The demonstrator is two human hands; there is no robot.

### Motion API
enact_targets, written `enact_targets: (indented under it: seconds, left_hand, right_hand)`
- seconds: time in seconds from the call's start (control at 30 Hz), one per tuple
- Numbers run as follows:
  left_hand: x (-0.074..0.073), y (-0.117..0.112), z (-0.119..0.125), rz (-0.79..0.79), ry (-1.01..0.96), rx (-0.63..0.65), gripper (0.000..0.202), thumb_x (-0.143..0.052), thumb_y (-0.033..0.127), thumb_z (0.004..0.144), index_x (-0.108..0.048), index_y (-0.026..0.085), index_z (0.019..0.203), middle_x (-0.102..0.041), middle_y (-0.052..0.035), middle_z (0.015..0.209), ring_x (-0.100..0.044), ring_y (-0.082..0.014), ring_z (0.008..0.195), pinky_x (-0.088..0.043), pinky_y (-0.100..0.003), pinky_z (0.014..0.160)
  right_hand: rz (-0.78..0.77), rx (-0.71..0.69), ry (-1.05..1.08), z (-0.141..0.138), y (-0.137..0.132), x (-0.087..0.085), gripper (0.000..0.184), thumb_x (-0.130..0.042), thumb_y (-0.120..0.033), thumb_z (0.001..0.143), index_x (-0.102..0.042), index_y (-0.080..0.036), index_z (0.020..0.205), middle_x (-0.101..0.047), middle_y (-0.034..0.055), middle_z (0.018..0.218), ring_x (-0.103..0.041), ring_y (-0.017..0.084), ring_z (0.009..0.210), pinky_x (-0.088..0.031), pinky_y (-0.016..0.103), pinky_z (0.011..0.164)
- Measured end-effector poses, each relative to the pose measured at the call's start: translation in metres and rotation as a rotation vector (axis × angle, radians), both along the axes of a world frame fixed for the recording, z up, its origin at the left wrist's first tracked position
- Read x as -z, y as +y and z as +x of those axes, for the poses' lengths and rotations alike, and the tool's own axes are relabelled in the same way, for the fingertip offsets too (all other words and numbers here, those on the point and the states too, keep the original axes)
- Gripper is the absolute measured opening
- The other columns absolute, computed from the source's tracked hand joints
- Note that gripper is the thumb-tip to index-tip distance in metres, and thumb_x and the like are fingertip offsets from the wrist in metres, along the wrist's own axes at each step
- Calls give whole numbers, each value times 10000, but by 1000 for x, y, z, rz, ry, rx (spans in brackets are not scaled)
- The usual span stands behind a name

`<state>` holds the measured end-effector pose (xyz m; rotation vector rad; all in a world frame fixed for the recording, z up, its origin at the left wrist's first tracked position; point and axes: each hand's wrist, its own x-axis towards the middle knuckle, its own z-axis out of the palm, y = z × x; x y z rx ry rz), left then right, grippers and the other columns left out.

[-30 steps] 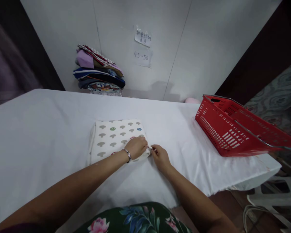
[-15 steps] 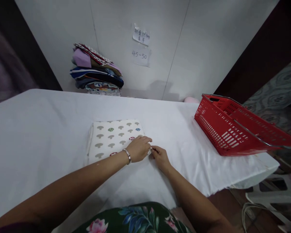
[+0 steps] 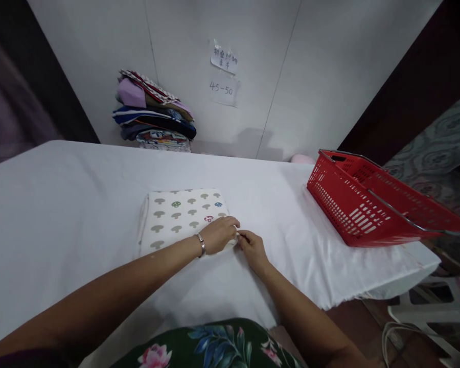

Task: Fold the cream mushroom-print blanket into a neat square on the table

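A folded white cloth (image 3: 184, 215) printed with grey, green, blue and red mushrooms lies flat in front of me. My left hand (image 3: 219, 235), with a bracelet at the wrist, rests on its near right corner; its fingers are bent around the edge there. Close beside it, my right hand (image 3: 254, 250) pinches the corner of the same cloth between thumb and forefinger. The two hands almost touch. My left forearm and hand hide part of the cloth's near edge.
The cloth lies on a table with a white cover (image 3: 99, 204). At the right end stands a red plastic basket (image 3: 352, 204) with metal handles. Folded fabrics (image 3: 155, 112) are piled by the back wall, where handwritten paper signs (image 3: 223, 92) hang. A white stool (image 3: 425, 312) is at lower right.
Very little differs. Both hands stay at the cloth's near right corner, with only a slight shift of the fingers and of the view.
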<state>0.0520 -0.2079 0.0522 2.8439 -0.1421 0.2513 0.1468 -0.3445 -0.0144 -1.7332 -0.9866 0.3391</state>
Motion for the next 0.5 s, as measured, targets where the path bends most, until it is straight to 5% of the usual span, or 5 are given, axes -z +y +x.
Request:
enact_targets:
  seconds: [0.27,0.5]
  left_hand:
    - [7,2,-6,-77,-49,0,196,-418,156,852,-608,165,807,-600,-66,1095,-521,-188,1041,-409,-354,900]
    - [12,-1,-10,-146,-84,40,154,-448,138,821,-596,183,828,-630,-33,932,-563,-164,910,-426,-354,882]
  right_hand:
    - [82,-154,-175,-4,-5,-5,205,-506,-159,761,-625,-202,922,-573,23,888,-520,133,728,-427,254,660]
    - [1,-164,-255,0,-4,-1,179,-446,-147,813,-610,-211,845,-559,12,823,-526,137,756,-421,252,688]
